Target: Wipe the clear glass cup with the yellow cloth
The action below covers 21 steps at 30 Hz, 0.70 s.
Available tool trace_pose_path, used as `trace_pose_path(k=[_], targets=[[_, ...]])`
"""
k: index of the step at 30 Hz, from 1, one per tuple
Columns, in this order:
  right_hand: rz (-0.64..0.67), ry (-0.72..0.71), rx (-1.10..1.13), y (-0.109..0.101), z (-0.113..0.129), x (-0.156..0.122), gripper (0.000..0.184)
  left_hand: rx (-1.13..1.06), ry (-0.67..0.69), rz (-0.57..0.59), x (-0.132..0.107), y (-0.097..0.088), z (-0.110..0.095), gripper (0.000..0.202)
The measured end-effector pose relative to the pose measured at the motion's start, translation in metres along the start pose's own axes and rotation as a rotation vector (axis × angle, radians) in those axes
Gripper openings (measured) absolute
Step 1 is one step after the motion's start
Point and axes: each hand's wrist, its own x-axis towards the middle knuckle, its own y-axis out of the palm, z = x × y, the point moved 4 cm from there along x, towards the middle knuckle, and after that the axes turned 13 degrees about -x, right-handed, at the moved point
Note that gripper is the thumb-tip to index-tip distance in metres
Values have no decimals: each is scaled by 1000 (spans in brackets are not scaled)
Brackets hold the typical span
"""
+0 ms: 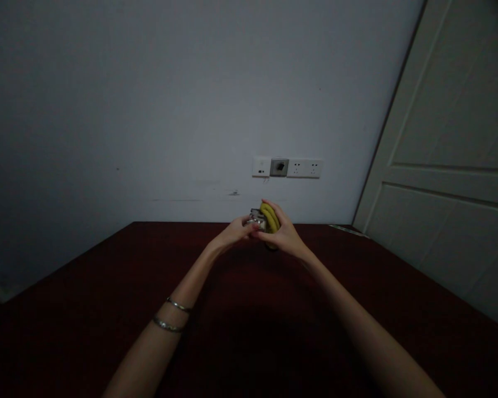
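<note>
Both my hands meet at the middle of the view, just above the far part of a dark red table. My right hand (285, 233) is closed around a thick yellow coil (269, 214), which looks like a rolled strap or band. Against the coil's left side is a silvery metal piece (258, 220), somewhat like a buckle, and my left hand (237, 231) grips it with thumb and fingers. The thumbs nearly touch in front of it. My fingers hide part of both pieces, and dim light blurs their details.
The dark red tabletop (249, 309) stretches up to a pale wall (182, 99). Wall sockets (301, 168) sit just beyond my hands. A panelled door (448, 166) stands along the right. A thin flat strip (348, 230) lies at the table's far right edge.
</note>
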Motion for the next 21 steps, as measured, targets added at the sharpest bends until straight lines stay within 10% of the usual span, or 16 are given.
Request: trace_pose_path(k=[8, 21], targets=[[-27, 254, 165, 2, -9, 6, 82, 34, 162, 80, 4, 2, 3, 74], [-61, 97, 121, 2, -2, 9, 45, 107, 232, -124, 7, -3, 7, 71]])
